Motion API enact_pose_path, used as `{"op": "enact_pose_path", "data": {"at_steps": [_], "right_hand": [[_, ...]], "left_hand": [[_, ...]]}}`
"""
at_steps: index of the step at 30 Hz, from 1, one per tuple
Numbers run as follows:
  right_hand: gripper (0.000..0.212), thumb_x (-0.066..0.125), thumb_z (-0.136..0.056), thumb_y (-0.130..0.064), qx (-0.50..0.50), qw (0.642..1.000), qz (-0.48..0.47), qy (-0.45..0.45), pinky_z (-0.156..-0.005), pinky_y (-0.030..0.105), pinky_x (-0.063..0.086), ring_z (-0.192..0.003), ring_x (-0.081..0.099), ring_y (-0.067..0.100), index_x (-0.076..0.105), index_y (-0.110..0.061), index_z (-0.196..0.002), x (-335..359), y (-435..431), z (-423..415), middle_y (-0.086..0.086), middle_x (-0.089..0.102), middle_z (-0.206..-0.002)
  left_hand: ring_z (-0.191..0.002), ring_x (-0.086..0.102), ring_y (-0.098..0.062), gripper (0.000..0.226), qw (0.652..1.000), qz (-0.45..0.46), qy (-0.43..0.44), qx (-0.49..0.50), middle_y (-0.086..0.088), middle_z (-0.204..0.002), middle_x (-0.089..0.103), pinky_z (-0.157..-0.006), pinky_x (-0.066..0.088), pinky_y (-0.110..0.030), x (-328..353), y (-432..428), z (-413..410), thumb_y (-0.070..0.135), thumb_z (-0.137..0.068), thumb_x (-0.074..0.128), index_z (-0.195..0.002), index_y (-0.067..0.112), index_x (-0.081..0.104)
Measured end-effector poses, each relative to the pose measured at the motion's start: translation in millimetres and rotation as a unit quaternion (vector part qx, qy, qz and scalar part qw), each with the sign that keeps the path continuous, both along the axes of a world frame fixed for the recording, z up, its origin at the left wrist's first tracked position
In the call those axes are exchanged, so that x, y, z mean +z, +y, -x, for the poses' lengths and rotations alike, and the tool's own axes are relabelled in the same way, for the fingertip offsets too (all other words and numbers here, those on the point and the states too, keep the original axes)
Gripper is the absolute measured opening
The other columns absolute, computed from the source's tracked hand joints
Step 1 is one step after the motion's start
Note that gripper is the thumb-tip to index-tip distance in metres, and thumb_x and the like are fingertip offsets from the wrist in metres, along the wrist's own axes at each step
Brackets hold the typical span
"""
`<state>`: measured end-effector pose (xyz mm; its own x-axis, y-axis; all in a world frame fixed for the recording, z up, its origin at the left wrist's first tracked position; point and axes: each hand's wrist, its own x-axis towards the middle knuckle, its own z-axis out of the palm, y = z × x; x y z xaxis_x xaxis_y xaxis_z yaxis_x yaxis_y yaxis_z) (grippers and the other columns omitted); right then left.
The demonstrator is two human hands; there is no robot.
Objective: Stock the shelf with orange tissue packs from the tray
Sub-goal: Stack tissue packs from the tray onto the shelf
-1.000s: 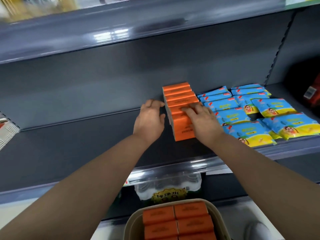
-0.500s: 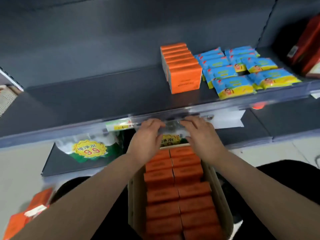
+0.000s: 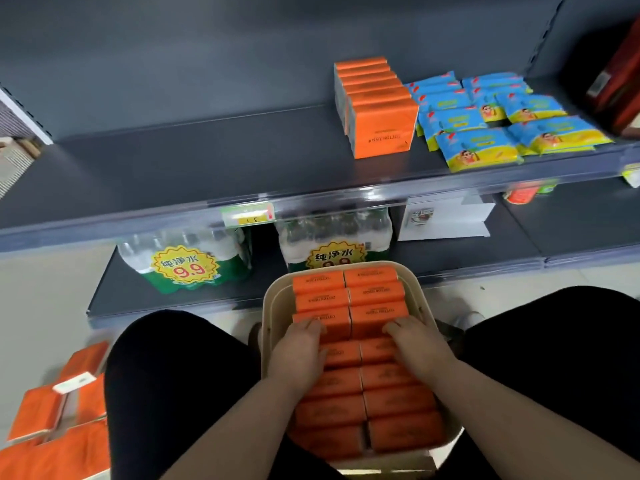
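Observation:
A beige tray (image 3: 272, 296) sits between my knees, filled with two columns of orange tissue packs (image 3: 374, 293). My left hand (image 3: 300, 351) lies on the left column around the third and fourth packs. My right hand (image 3: 417, 344) lies on the right column at the same height. Both hands press down with fingers together; no pack is lifted. On the dark shelf (image 3: 207, 157) above, a row of several orange tissue packs (image 3: 381, 112) stands upright, front to back.
Blue and yellow packets (image 3: 485, 133) lie on the shelf right of the orange row. Bottled water packs (image 3: 187, 263) stand on the lowest shelf behind the tray. More orange packs (image 3: 52, 414) lie on the floor at left. My knees in black trousers (image 3: 173, 375) flank the tray.
Both hands left the orange row on the shelf, came down past the shelf edge and now rest on packs in the tray. My view tilted downward.

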<state>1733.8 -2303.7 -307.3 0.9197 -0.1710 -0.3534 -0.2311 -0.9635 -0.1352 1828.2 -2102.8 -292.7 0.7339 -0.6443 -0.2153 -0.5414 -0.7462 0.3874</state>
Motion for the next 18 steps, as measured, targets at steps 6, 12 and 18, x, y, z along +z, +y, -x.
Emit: {"op": "enact_pose_path", "data": {"at_steps": [6,12,18], "right_hand": [[0.030,0.037,-0.096,-0.023,0.009,1.000,0.014,0.024,-0.107,0.044,0.028,-0.120,0.046,0.019,0.053,-0.027,-0.121,6,5,-7,-0.002,0.054,-0.125],[0.035,0.052,-0.092,-0.028,-0.050,0.995,0.018,-0.082,-0.096,0.035,0.038,-0.120,0.045,0.019,0.046,-0.027,-0.126,38,-7,-7,-0.005,0.049,-0.129],[0.037,0.047,-0.095,-0.035,-0.111,0.992,0.003,-0.063,-0.092,0.035,0.042,-0.114,0.049,0.019,0.040,-0.028,-0.130,38,-11,7,-0.003,0.048,-0.128]], "left_hand": [[-0.119,0.045,-0.015,0.033,0.999,-0.045,0.010,-0.002,0.004,-0.128,0.053,-0.095,0.044,-0.031,-6,-1,-6,0.028,-0.092,0.054,-0.124,0.024,0.052],[-0.118,0.047,-0.019,0.033,0.992,-0.117,0.021,-0.046,0.002,-0.124,0.055,-0.096,0.042,-0.036,-13,-13,-6,0.035,-0.088,0.057,-0.120,0.026,0.055],[-0.117,0.047,-0.023,0.028,0.979,-0.194,-0.030,-0.062,-0.003,-0.124,0.054,-0.094,0.039,-0.039,-16,-22,-5,0.018,-0.092,0.044,-0.119,0.021,0.054]]}}
